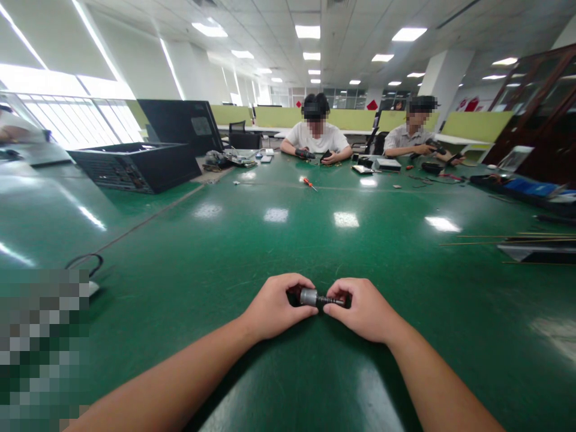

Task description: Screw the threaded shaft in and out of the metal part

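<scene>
Low over the green table, my left hand (279,305) curls its thumb and fingers around a small silver metal cylinder with a thin ridged shaft (309,296). It looks like a motor part, but its exact kind is not clear. The shaft points to the right and lies almost level. Its far end sits between the thumb and bent fingers of my right hand (362,307). Part of the cylinder's left end is hidden in my left palm.
The green table (252,246) spreads ahead. An orange-handled screwdriver (309,183) lies farther off. An open black computer case (139,167) stands at the left. Dark parts with thin rods (537,249) lie at the right. Two people (316,135) work across the table.
</scene>
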A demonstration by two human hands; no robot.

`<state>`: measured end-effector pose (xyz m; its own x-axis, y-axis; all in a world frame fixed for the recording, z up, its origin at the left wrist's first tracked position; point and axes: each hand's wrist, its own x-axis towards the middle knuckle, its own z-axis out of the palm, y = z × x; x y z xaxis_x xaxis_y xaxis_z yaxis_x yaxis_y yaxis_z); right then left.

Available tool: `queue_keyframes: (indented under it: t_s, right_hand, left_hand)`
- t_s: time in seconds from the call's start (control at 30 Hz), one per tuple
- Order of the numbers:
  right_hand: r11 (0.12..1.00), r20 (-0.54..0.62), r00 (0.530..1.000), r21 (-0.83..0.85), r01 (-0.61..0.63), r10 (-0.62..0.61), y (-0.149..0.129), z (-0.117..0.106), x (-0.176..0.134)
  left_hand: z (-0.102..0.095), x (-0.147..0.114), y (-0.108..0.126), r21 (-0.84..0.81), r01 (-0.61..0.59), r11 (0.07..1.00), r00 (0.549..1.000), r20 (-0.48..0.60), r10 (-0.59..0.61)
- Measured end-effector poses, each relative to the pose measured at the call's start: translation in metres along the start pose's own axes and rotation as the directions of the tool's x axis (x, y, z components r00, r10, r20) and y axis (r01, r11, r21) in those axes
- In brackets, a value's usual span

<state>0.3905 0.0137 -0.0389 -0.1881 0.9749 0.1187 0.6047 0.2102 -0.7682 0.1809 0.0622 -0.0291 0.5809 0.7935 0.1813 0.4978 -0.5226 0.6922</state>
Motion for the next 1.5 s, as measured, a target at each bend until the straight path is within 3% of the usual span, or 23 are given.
queue_keyframes:
  t_s: [1.5]
  right_hand:
    - [0.998, -0.005, 1.000, -0.049, 0.027, -0.028, -0.0018, -0.0013, -0.0005]
  left_hand:
    - [-0.0013, 0.0015, -0.0007, -0.008, -0.017, 1.000, 0.999, 0.031, 0.017]
